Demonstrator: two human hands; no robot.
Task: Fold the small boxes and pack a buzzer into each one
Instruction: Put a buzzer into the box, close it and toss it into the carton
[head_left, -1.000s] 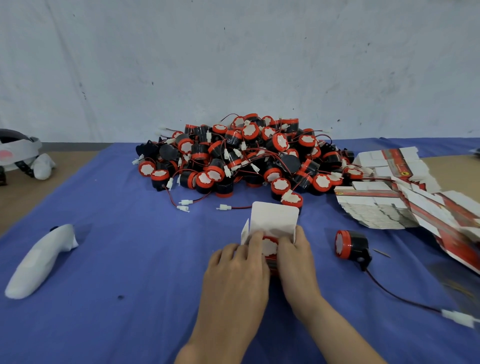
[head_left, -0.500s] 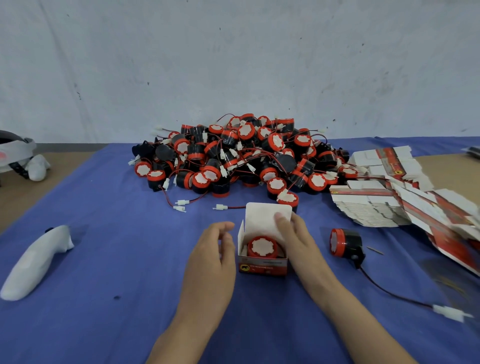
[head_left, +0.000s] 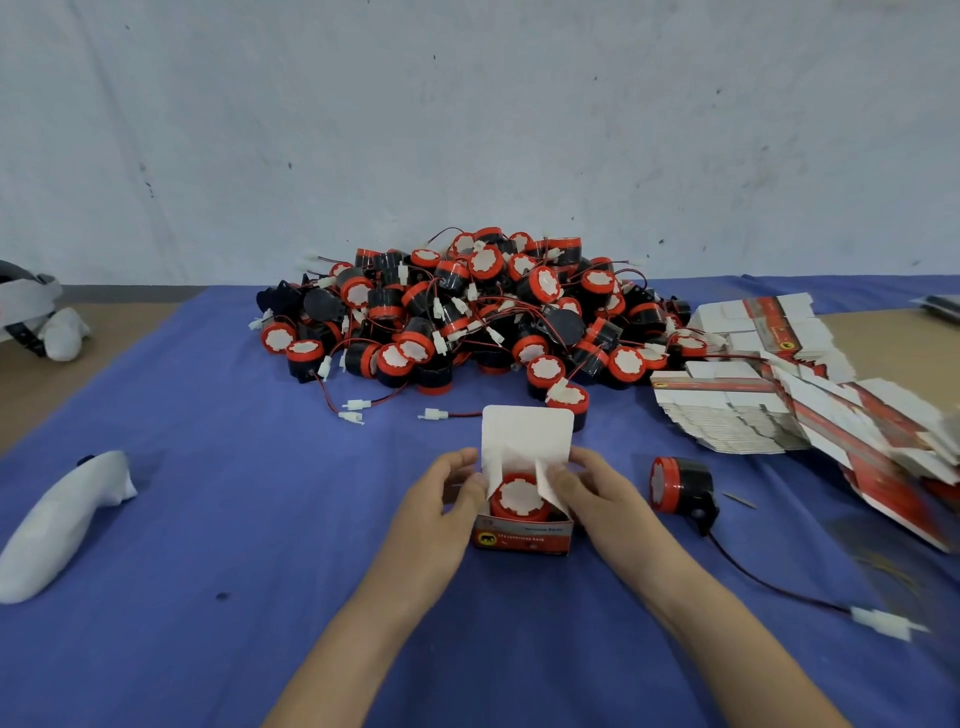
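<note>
1. At the far left edge, a white and grey headset (head_left: 32, 306) lies on the bare tabletop, only partly in view.
2. A white handheld controller (head_left: 62, 525) lies on the blue cloth (head_left: 208, 426), well apart from the hands.
3. A heap of red-and-black buzzers (head_left: 467, 317) with red wires and white plugs sits at the far middle of the cloth.
4. The left hand (head_left: 441, 512) comes up from below. Its fingers curl round the left wall of the small box (head_left: 524, 538) and its thumb lies on the left side flap.
5. The small box stands upright on the cloth between the hands, with its white lid flap raised. Its red front carries a dark animal emblem on yellow and a line of print too blurred to read.
6. One buzzer (head_left: 519, 498) sits inside the box, white face up.
7. The right hand (head_left: 597, 493) grips the box's right side, with its thumb pressing the right flap inward over the buzzer.
8. A loose buzzer (head_left: 678, 486) lies on its side just right of that hand. Its wire trails to a white plug (head_left: 883, 622).
9. Fanned stacks of flat boxes (head_left: 753, 410), red and white, show a small yellow emblem. Their lettering is illegible.
</note>
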